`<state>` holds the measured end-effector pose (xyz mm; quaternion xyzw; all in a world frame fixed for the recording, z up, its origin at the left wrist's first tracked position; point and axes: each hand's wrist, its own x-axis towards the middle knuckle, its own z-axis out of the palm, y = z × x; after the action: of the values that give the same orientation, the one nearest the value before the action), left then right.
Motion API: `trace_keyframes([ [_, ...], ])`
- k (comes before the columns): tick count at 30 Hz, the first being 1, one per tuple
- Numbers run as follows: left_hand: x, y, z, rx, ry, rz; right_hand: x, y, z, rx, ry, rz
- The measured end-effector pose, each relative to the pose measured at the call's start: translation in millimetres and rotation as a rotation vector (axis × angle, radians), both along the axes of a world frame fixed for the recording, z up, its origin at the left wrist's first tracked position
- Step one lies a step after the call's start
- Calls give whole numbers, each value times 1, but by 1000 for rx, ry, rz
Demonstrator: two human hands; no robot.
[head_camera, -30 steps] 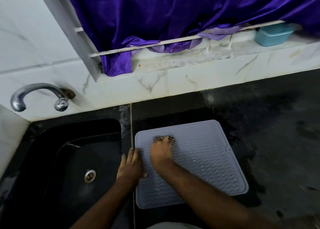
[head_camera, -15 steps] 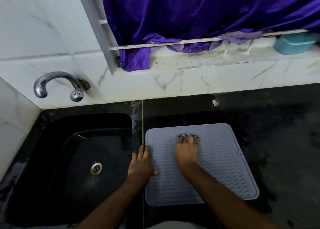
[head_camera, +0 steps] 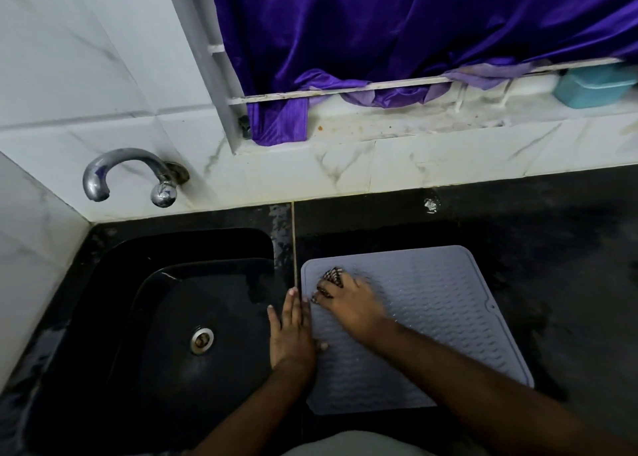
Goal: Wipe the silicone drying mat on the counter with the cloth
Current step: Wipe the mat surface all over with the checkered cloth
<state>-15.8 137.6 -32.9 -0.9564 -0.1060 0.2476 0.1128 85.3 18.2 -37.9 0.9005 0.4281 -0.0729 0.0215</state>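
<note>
A grey ribbed silicone drying mat (head_camera: 442,317) lies on the black counter (head_camera: 552,248), just right of the sink. My right hand (head_camera: 348,303) presses a small dark patterned cloth (head_camera: 332,277) onto the mat's far left corner; only a bit of cloth shows past my fingertips. My left hand (head_camera: 290,335) lies flat, fingers together, on the mat's left edge and the strip of counter beside the sink, holding nothing.
A black sink (head_camera: 193,317) with a steel drain (head_camera: 202,341) fills the left side. A chrome tap (head_camera: 131,176) juts from the white tiled wall. A purple curtain (head_camera: 379,41) hangs over the sill, where a teal box (head_camera: 593,86) stands at the right.
My right hand has slid the cloth left across the mat's far part, toward its far left corner. My left hand stays on the mat's left edge.
</note>
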Motion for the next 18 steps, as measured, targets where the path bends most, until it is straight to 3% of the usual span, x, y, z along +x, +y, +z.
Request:
trace_keyframes([
  [3,7,-6,6,71,61,-58,11,-30,14,-95,-86,-3],
  [10,17,-9,5,156,81,-217,35,-66,31,-232,-73,-300],
  [14,17,-10,5,173,82,-165,6,-7,33,22,77,-301],
  [18,16,-17,2,204,56,-77,-31,32,11,18,74,-238],
])
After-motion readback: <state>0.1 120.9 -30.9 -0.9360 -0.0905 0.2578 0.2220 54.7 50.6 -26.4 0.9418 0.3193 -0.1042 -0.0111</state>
